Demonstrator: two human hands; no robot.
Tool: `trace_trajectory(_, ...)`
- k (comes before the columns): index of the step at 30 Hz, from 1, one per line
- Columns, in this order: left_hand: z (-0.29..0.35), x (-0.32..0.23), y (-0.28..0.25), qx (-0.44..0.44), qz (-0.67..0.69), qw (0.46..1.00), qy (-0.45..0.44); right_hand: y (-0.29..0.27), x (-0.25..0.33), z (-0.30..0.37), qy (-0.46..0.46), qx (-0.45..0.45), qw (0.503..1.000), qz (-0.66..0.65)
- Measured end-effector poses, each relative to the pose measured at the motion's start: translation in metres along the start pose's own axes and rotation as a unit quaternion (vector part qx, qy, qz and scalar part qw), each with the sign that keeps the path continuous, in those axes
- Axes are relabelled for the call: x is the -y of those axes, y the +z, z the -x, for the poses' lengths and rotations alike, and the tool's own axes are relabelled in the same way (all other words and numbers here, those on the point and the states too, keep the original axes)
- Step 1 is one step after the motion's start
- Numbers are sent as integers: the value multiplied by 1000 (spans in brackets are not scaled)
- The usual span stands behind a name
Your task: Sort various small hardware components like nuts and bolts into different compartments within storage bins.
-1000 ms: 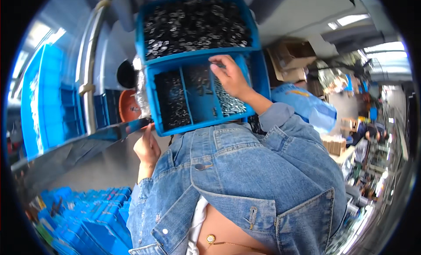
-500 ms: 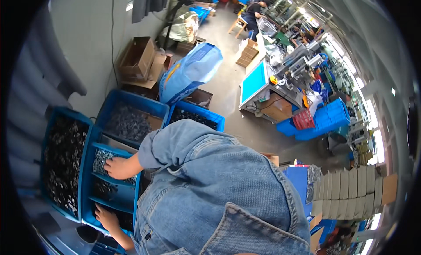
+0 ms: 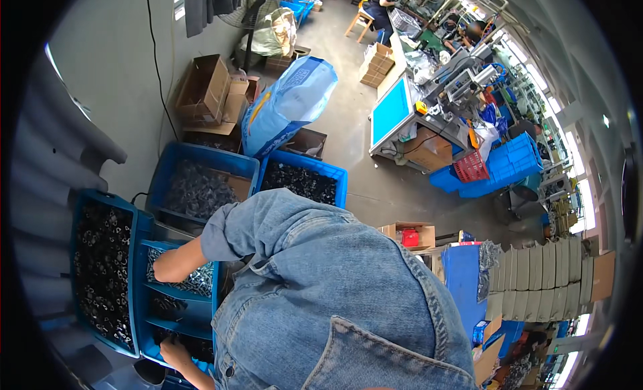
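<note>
My right hand (image 3: 173, 265) reaches into a blue compartment of small silvery metal pieces (image 3: 199, 280), which look like screws. Its fingers are bent down among the pieces and hidden. Lower in the view, my left hand (image 3: 175, 353) is at the compartment holding dark small parts (image 3: 201, 348). The fingers of that hand are drawn together, and whatever they hold is too small to make out. Between my hands lies a compartment with a few black parts (image 3: 164, 303). A long blue bin (image 3: 138, 283) full of black and shiny clip-like parts (image 3: 102, 273) stands beside the compartments.
A blue crate (image 3: 157, 182) of clear plastic pieces and another crate (image 3: 343, 185) of black parts stand near my right arm. Past them are a blue-and-white sack (image 3: 284, 108) and an open carton (image 3: 201, 92). Beyond the aisle is a workbench (image 3: 392, 112); a person (image 3: 382, 11) works further off.
My right hand has dipped deeper into the silvery pieces, its fingers going out of sight. The left hand's fingers have come together. The whole view has shifted a little.
</note>
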State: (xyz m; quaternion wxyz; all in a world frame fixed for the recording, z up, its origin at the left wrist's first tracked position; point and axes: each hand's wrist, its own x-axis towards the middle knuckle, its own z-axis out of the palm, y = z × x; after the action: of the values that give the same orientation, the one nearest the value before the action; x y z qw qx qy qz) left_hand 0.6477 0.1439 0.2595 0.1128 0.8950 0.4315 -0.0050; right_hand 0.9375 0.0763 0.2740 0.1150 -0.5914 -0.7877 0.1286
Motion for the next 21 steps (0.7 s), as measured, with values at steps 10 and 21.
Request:
trace_trajectory(10, 11, -33, -37, -68, 179, 981, -31, -40, -11, 13, 124, 67, 617, -774)
trace_trajectory(21, 3, -50, -64, -16, 585, 787, -198, -69, 9, 14, 198, 175, 593, -761)
